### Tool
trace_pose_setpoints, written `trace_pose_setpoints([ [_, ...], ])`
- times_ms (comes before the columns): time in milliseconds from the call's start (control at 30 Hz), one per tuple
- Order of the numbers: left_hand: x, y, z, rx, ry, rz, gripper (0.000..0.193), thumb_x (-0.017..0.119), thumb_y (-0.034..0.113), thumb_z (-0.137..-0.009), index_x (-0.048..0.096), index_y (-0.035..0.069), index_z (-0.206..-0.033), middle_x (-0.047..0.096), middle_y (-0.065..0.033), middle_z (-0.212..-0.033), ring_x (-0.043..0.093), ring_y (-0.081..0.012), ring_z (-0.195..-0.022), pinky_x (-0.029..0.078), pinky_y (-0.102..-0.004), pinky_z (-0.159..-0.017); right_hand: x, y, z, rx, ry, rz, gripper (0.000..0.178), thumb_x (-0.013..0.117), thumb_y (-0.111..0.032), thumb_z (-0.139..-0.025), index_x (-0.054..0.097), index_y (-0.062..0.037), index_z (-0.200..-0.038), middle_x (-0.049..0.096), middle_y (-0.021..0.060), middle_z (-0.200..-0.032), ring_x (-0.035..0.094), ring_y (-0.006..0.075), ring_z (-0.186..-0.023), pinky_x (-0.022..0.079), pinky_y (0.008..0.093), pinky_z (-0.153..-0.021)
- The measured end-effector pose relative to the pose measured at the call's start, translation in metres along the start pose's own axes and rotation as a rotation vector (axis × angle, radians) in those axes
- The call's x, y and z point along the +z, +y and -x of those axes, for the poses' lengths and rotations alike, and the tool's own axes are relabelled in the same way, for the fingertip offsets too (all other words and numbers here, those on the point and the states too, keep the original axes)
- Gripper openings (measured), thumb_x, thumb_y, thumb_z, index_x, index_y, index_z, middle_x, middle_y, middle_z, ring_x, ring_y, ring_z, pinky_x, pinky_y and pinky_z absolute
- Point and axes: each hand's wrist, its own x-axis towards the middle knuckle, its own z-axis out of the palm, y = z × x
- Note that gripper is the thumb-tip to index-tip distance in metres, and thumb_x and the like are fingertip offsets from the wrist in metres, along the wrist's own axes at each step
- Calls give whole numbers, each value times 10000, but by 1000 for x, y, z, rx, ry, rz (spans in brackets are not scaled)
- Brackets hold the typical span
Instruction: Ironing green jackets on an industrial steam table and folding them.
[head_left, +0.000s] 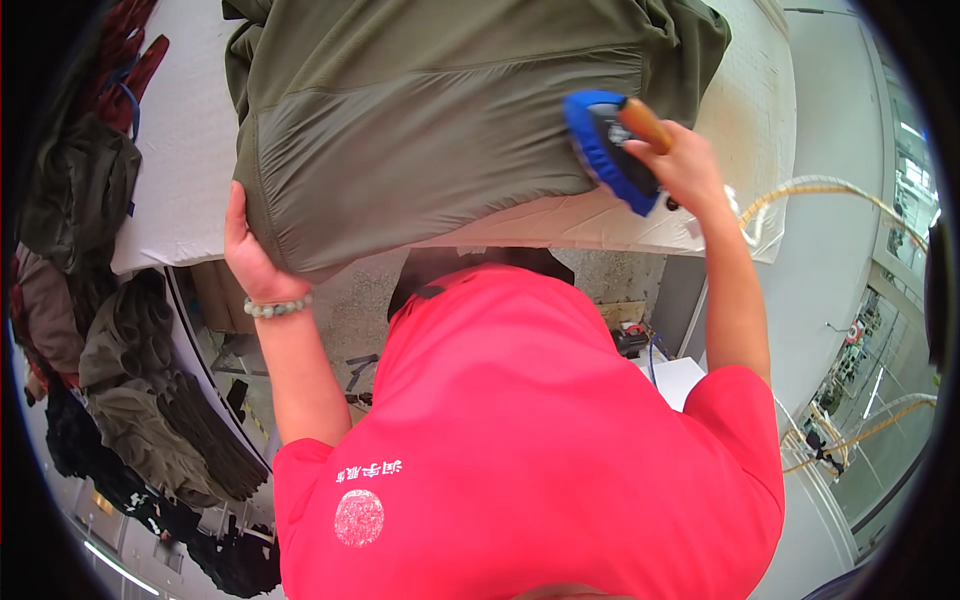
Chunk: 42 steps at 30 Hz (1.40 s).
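currently, the two hands are working apart: the right hand [682, 168] is gripping the iron [607, 145] by its handle [645, 125] at the olive garment's [430, 150] right side; the left hand [258, 262] is touching its near left corner, pinch unclear. the garment is lying across the worktop [175, 170]. pressing seems partway, since fine creases are crossing its panel. other clothes [80, 185] are sitting left of the garment.

The left forearm [300, 365] is slanting up at left of frame; the left grip [258, 268] is pointing one digit upward, others hiding. At right, the right forearm [735, 300] is leaning inward, the right grip [684, 168] curling closed.
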Motion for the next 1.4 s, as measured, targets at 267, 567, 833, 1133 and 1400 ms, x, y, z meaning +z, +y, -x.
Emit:
trace_pose_setpoints([
  [267, -25, -20, 24, 80, 159, -54, 482, 531, 292, -995, 520, 9, -1385, 585, -130, -1386, 540, -300, -1287, 405, -483, -1095, -57, 199, -31, 479, -1, -188, 411, 772, -367, -857, 682, -1, -1021, 638, 34, -765, 612, 163, -720, 500, 337, -682],
  [567, -68, -108, 58, 207, 167, -426, 349, 637, 170, -970, 578, 58, -1295, 651, -51, -1206, 614, -193, -1064, 484, -394, -977, -14, 264, -28, -71, 824, 259, 468, 730, -437, -894, 664, -41, -1134, 690, 97, -896, 643, 130, -660, 504, 275, -562],
  [833, 13, -64, 29, 542, 535, -745, 220, 662, 133, -963, 630, 47, -1163, 701, -50, -1015, 674, -183, -928, 558, -328, -817, 24, 124, -44, 405, -324, -942, 384, 695, -427, -927, 629, -79, -781, 589, 7, -595, 496, 97, -443, 342, 229, -399],
  [1133, 16, -63, 35, 675, 620, -586, 179, 706, 178, -931, 651, 40, -1029, 698, -50, -915, 678, -161, -733, 549, -303, -565, -25, 188, 2, 207, 70, -1005, 325, 679, -283, -950, 539, -130, -701, 479, -24, -491, 382, 58, -382, 272, 227, -377],
  [1400, -45, -92, 83, 458, 681, -718, 142, 699, 165, -940, 658, 67, -1034, 706, -64, -984, 697, -187, -790, 572, -309, -634, 45, 251, 77, 335, -144, -917, 351, 683, -327, -953, 550, -99, -721, 518, -2, -503, 430, 67, -383, 314, 226, -367],
])
